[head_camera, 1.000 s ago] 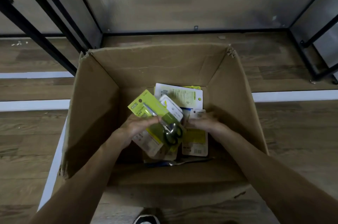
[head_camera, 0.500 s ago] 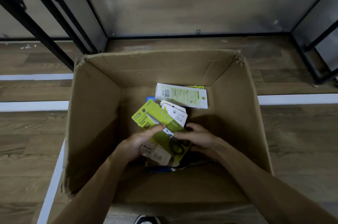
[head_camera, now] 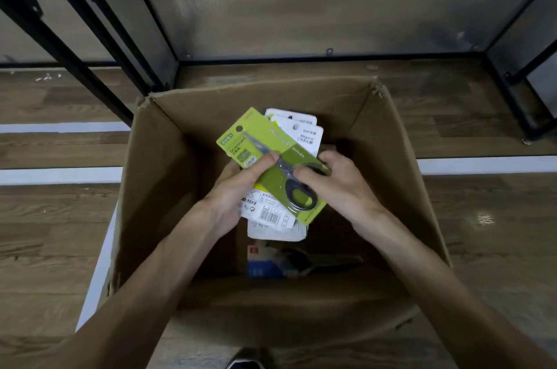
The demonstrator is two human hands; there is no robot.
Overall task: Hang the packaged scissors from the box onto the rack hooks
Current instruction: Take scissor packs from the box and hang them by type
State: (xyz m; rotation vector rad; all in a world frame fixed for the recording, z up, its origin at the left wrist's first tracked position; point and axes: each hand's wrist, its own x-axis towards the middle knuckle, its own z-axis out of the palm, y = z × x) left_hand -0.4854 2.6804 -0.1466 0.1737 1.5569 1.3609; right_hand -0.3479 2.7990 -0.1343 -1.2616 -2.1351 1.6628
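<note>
A stack of packaged scissors point(head_camera: 265, 145) is raised above the open cardboard box point(head_camera: 168, 175), a lime-green card with grey-handled scissors on top and white cards fanned behind it. My left hand point(head_camera: 238, 187) grips the stack from the left, thumb across the green card. My right hand point(head_camera: 337, 184) holds the stack's right edge, fingers curled over the card near the scissor handles. Low in the box lies another package point(head_camera: 265, 266) with blue and white print, partly in shadow. No hooks are in view.
Black metal rack legs point(head_camera: 90, 46) slant at the upper left, and a black frame point(head_camera: 518, 97) runs along the right. A grey panel stands behind the box. White tape lines cross the wooden floor. A shoe tip point(head_camera: 245, 364) shows at the bottom edge.
Both hands have gathered the packages and lifted the stack up out of the box bottom. The white card that lay at the back of the box is no longer there.
</note>
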